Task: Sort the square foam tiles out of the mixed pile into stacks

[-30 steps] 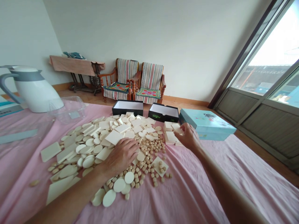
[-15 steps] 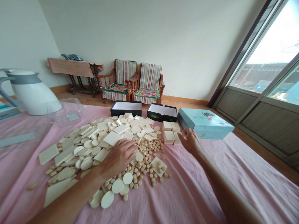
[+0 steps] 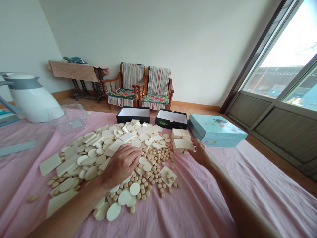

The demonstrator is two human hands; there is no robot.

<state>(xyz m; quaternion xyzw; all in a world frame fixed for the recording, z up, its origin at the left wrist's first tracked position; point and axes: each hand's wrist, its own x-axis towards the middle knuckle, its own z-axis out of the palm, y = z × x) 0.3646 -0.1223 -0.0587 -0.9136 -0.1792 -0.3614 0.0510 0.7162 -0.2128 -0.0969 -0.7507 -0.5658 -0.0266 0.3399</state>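
My right hand (image 3: 201, 152) pinches the right end of a pale rectangular wooden tile (image 3: 182, 144), which lies level over the front of the stacked wooden tiles (image 3: 177, 132). On the heap, my left hand (image 3: 125, 161) rests palm down with its fingers bent loosely; nothing shows in it, though its underside is hidden. Around it spread round wooden discs (image 3: 92, 173), flat rectangular pieces (image 3: 66, 164) and small wooden cubes (image 3: 156, 162). A square tile (image 3: 165, 172) with several cubes on it lies nearer to me.
Behind the heap stand two open black boxes (image 3: 133, 121) (image 3: 171, 125). A light-blue box (image 3: 218, 143) is to the right of the stacks. At left are a white jug (image 3: 34, 102) and a clear plastic container (image 3: 66, 127). Pink cloth (image 3: 198, 205) covers the surface.
The rectangular tile now spans the front stacks under my right hand's fingers, where separate square tops showed before. My left hand has shifted slightly left and up.
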